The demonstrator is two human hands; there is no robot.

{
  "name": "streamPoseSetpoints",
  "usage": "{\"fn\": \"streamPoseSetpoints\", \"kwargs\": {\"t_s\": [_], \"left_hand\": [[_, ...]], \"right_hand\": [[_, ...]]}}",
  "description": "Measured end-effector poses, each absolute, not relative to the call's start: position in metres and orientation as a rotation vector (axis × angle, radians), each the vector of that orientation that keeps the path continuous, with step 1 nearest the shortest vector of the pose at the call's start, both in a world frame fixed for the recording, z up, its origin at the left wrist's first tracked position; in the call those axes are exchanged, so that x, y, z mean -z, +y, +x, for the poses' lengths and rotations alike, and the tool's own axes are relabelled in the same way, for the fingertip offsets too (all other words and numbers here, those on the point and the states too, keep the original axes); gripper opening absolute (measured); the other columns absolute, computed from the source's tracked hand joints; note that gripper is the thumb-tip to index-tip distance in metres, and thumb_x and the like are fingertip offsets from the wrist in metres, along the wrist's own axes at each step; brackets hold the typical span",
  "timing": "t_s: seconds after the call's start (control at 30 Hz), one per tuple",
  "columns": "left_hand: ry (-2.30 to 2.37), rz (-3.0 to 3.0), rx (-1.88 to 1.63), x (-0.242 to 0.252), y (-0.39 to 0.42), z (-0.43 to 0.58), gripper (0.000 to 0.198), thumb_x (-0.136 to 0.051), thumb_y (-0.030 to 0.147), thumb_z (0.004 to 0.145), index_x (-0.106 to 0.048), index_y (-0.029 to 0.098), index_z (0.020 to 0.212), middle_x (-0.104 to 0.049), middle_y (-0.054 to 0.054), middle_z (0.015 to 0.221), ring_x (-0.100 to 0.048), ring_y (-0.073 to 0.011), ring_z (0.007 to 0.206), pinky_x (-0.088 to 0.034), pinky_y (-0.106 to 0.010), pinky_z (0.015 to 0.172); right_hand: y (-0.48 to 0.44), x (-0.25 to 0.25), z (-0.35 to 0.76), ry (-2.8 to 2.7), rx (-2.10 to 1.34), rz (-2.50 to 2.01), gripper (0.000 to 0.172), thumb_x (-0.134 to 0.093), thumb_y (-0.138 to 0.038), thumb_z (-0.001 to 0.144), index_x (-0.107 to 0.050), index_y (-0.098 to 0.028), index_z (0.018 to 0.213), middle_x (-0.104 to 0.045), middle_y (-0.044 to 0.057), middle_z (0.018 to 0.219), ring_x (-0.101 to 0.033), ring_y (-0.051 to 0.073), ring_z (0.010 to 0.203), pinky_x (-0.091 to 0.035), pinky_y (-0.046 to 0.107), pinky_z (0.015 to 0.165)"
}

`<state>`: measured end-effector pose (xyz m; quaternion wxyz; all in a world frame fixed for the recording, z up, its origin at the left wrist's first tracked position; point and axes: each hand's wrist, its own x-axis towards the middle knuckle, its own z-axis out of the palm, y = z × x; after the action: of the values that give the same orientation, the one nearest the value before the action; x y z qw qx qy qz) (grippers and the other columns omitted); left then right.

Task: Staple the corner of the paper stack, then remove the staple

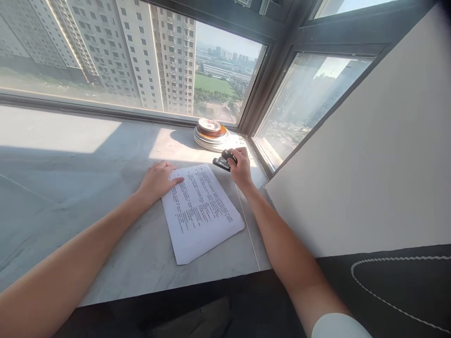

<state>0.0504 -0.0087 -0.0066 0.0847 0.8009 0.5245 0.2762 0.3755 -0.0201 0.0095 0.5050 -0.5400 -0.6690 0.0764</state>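
Note:
A sheet of white paper [200,213] covered in printed text lies at an angle on the grey stone window sill [88,188]. My left hand [158,180] rests flat on the sill with its fingers stretched onto the paper's upper left corner. My right hand [239,166] is closed around a small black stapler [221,163] just beyond the paper's upper right corner. The stapler sits low on the sill, and part of it is hidden under my fingers.
A stack of plates [210,134] with a patterned one on top stands near the window corner, just behind the stapler. Window frames [260,94] run along the back and right. A white wall [369,164] rises at the right, dark fabric [387,291] below.

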Motion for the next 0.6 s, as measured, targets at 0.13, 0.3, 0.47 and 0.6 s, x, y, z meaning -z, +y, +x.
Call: {"fn": "streamPoseSetpoints", "kwargs": {"t_s": [0.13, 0.3, 0.47, 0.6], "left_hand": [[1.494, 2.392, -0.739, 0.012, 0.003, 0.044, 0.025, -0.078, 0.039, 0.09, -0.082, 0.023, 0.109, -0.079, -0.013, 0.119, -0.069, -0.0372, 0.115, -0.055, -0.053, 0.102], [1.388, 2.28, -0.833, 0.012, 0.012, 0.033, 0.01, -0.068, 0.032, 0.091, -0.073, 0.023, 0.092, -0.08, -0.01, 0.103, -0.073, -0.031, 0.102, -0.055, -0.045, 0.092], [1.34, 2.212, -0.88, 0.011, 0.014, 0.025, 0.015, -0.062, 0.035, 0.096, -0.072, 0.024, 0.094, -0.082, -0.007, 0.098, -0.075, -0.0285, 0.098, -0.054, -0.042, 0.089], [1.378, 2.197, -0.916, 0.008, 0.011, 0.025, 0.022, -0.058, 0.039, 0.1, -0.073, 0.023, 0.1, -0.081, -0.009, 0.097, -0.072, -0.0256, 0.085, -0.053, -0.041, 0.083]], "right_hand": [[-0.013, 0.002, 0.387, -1.669, -0.128, -1.387, 0.027, -0.051, -0.013, 0.096, -0.071, -0.022, 0.112, -0.054, 0.01, 0.115, -0.057, 0.024, 0.107, -0.055, 0.045, 0.098], [-0.013, 0.007, 0.388, -1.791, -0.128, -1.411, 0.027, -0.052, -0.015, 0.093, -0.069, -0.023, 0.112, -0.057, 0.011, 0.12, -0.059, 0.026, 0.108, -0.052, 0.049, 0.1], [-0.022, -0.002, 0.382, -1.926, -0.207, -1.302, 0.019, -0.054, -0.02, 0.095, -0.065, -0.024, 0.109, -0.061, 0.01, 0.118, -0.061, 0.028, 0.109, -0.051, 0.044, 0.096], [-0.032, -0.011, 0.371, -2.02, -0.273, -1.224, 0.014, -0.053, -0.034, 0.105, -0.063, -0.024, 0.102, -0.066, 0.007, 0.105, -0.06, 0.024, 0.095, -0.047, 0.038, 0.086]]}}
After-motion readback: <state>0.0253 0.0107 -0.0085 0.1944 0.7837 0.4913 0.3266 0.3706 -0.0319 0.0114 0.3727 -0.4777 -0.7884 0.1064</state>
